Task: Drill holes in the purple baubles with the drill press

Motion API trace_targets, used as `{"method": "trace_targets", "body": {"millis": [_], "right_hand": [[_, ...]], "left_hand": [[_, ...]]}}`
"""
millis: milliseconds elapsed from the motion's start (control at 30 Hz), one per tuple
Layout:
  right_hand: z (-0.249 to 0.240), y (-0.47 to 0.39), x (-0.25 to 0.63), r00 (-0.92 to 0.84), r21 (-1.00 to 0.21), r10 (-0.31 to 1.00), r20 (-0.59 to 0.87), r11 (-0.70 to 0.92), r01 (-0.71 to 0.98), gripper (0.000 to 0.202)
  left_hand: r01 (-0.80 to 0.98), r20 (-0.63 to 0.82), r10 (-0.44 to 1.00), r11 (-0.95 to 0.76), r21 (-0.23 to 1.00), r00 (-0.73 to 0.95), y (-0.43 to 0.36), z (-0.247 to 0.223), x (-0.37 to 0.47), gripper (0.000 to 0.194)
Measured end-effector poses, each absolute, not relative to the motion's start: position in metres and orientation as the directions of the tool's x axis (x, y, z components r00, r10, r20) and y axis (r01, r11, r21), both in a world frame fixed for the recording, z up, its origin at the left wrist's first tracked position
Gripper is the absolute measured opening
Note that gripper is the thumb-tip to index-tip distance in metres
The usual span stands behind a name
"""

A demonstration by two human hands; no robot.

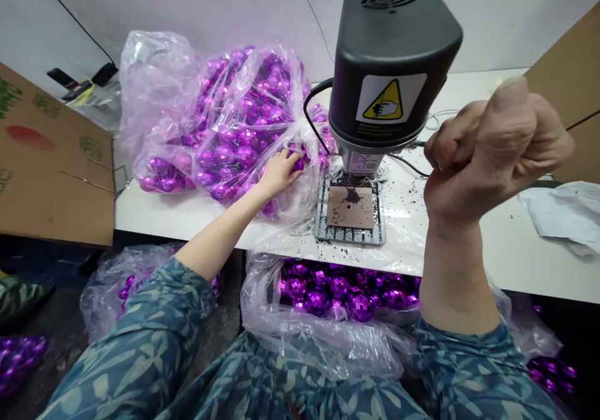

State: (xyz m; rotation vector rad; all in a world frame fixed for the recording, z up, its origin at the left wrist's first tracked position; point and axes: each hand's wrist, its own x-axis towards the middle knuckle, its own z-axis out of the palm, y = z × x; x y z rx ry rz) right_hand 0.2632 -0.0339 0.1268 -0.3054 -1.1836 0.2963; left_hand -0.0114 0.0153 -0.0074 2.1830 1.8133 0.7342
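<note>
The left hand (280, 171) is reaching into the clear bag (220, 114) on the tabletop (515, 251), fingers closing around a purple ball (298, 164). The right hand (487, 151) is hanging raised in a tight fist beside the drill press (391, 64), gripping something I cannot make out.

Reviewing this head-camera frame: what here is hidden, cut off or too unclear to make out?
- Right hand: clenched in a fist close to the lens; whatever it grips is hidden by its own fingers.
- Left hand: its fingertips are sunk into the clear bag of purple balls; whether they hold one is unclear.
- Drill bit: hidden behind the black machine head.
- Warning label: text too small to read.
- Cardboard box: cut off by the left edge.
</note>
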Motion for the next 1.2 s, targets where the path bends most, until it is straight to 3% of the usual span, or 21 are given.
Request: {"method": "trace_targets", "body": {"millis": [67,167,267,367,467,633,867,1067,1200], "right_hand": [[0.126,-0.034,0.263,0.341,-0.374,0.377,0.861,0.924,-0.078,0.070],[0.126,-0.035,0.263,0.349,-0.357,0.366,0.862,0.929,-0.094,0.070],[0.125,-0.036,0.263,0.344,-0.388,0.388,0.855,0.919,-0.073,0.069],[0.125,-0.038,0.264,0.339,-0.434,0.423,0.840,0.900,-0.048,0.063],[0.125,-0.040,0.264,0.340,-0.446,0.437,0.833,0.893,-0.058,0.058],[0.124,-0.040,0.265,0.340,-0.420,0.426,0.838,0.903,-0.095,0.055],[0.124,-0.042,0.264,0.336,-0.431,0.439,0.833,0.896,-0.103,0.052],[0.125,-0.046,0.263,0.327,-0.496,0.456,0.828,0.867,0.045,0.061],[0.125,-0.046,0.264,0.327,-0.489,0.440,0.836,0.869,0.080,0.062]], "left_hand": [[0.684,0.243,0.967,-0.225,0.694,0.072,-0.002,0.003,-0.007,0.042],[0.217,0.069,0.995,-0.083,0.973,0.071,-0.028,0.007,0.007,0.047],[-0.177,-0.098,0.989,0.117,0.977,0.112,-0.046,-0.002,0.026,0.051],[-0.311,-0.160,0.981,0.188,0.932,0.112,-0.052,-0.015,0.041,0.049],[-0.277,-0.142,0.981,0.175,0.945,0.133,-0.053,-0.023,0.049,0.053],[-0.064,-0.006,0.971,0.022,0.998,0.241,-0.055,-0.030,0.053,0.065],[0.024,0.022,0.970,-0.029,0.999,0.243,-0.052,-0.045,0.064,0.054],[0.188,0.014,0.971,-0.061,0.980,0.238,-0.047,-0.043,0.077,0.057],[0.332,0.090,0.970,-0.164,0.929,0.227,-0.048,-0.039,0.086,0.054]]}}
